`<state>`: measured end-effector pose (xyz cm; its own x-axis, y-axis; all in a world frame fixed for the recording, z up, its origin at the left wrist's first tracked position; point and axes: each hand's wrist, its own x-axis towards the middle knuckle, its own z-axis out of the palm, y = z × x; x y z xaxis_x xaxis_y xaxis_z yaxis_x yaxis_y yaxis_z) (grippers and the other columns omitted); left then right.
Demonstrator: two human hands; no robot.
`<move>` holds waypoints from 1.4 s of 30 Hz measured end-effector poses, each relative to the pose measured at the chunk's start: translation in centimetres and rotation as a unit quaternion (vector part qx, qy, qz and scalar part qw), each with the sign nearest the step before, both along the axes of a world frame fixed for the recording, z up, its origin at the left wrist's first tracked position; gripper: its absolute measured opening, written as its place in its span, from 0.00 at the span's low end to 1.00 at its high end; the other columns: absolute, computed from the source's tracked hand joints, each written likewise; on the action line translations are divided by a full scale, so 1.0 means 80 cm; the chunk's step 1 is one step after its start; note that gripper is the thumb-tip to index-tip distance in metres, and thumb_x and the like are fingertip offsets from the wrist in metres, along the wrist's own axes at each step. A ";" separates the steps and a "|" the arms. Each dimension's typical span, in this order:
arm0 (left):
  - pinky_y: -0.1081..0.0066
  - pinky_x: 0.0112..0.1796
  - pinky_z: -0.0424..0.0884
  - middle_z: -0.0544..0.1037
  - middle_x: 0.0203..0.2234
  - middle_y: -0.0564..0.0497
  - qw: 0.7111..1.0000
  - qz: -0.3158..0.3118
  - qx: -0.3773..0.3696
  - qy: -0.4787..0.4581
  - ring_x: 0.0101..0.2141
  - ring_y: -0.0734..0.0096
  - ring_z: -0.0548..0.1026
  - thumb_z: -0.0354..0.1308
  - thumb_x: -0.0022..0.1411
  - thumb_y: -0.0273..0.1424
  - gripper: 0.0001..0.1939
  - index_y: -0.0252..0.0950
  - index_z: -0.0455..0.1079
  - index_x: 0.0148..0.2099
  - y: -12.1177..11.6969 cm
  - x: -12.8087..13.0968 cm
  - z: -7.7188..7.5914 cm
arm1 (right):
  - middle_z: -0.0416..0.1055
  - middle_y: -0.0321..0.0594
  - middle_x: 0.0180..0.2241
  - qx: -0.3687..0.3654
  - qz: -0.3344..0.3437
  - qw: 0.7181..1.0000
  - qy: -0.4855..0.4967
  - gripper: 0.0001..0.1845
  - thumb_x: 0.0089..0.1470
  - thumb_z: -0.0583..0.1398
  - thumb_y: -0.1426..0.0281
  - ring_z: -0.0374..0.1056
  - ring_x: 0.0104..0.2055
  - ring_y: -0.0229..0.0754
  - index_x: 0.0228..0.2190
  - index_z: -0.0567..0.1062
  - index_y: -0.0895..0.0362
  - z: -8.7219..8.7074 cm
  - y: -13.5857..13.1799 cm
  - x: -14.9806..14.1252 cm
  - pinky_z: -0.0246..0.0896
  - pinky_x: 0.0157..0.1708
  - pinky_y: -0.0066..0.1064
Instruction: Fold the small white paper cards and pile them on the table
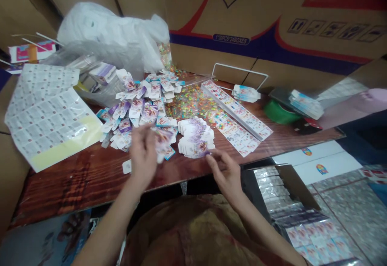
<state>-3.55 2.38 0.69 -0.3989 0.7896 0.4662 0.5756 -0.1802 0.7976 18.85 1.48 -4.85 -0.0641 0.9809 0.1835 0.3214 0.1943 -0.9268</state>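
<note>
My left hand (pixel 143 153) is blurred by motion over the near edge of the wooden table (pixel 78 181), with a small printed card (pixel 163 139) at its fingers. My right hand (pixel 225 169) pinches the near edge of a stack of flat white and purple card blanks (pixel 195 137). Behind both hands lies a loose heap of small printed cards (pixel 142 104). One small white piece (pixel 127 166) lies on the table left of my left hand.
A sticker sheet (pixel 45 113) lies at the left, a crumpled plastic bag (pixel 111 36) behind the heap, colourful small sweets (pixel 193 100) in the middle, a long printed strip (pixel 236 115) to the right, green tape (pixel 278 113) beyond. Cardboard cartons (pixel 272 20) wall the back. A box of foil packs (pixel 278 193) stands at the right.
</note>
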 end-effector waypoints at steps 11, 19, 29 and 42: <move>0.54 0.44 0.67 0.69 0.42 0.39 0.888 -0.073 -0.106 0.441 0.46 0.51 0.67 0.56 0.60 0.30 0.10 0.34 0.69 0.45 0.030 0.034 -0.016 | 0.74 0.44 0.33 0.119 -0.062 0.944 -0.303 0.19 0.60 0.53 0.57 0.68 0.38 0.47 0.33 0.76 0.58 -0.024 0.035 -0.002 0.52 0.50 0.44; 0.60 0.39 0.70 0.66 0.41 0.44 0.860 -0.114 -0.177 0.465 0.41 0.58 0.68 0.56 0.60 0.27 0.11 0.36 0.66 0.47 0.002 0.083 -0.081 | 0.73 0.46 0.32 0.134 -0.067 0.917 -0.370 0.18 0.61 0.54 0.58 0.68 0.38 0.47 0.34 0.77 0.58 -0.030 0.040 -0.017 0.48 0.52 0.45; 0.61 0.39 0.69 0.67 0.40 0.45 0.879 -0.142 -0.182 0.416 0.41 0.59 0.69 0.59 0.58 0.28 0.14 0.35 0.63 0.47 0.001 0.083 -0.073 | 0.73 0.38 0.26 0.107 -0.091 0.971 -0.196 0.13 0.56 0.59 0.62 0.67 0.31 0.43 0.24 0.74 0.54 -0.026 0.058 -0.015 0.56 0.46 0.40; 0.69 0.40 0.69 0.73 0.38 0.48 0.801 -0.459 -0.335 -0.191 0.38 0.70 0.71 0.53 0.62 0.36 0.14 0.35 0.63 0.48 0.000 0.084 -0.005 | 0.75 0.32 0.29 0.236 0.086 0.961 -0.119 0.07 0.57 0.59 0.71 0.71 0.32 0.37 0.28 0.75 0.52 0.050 0.034 0.011 0.34 0.64 0.46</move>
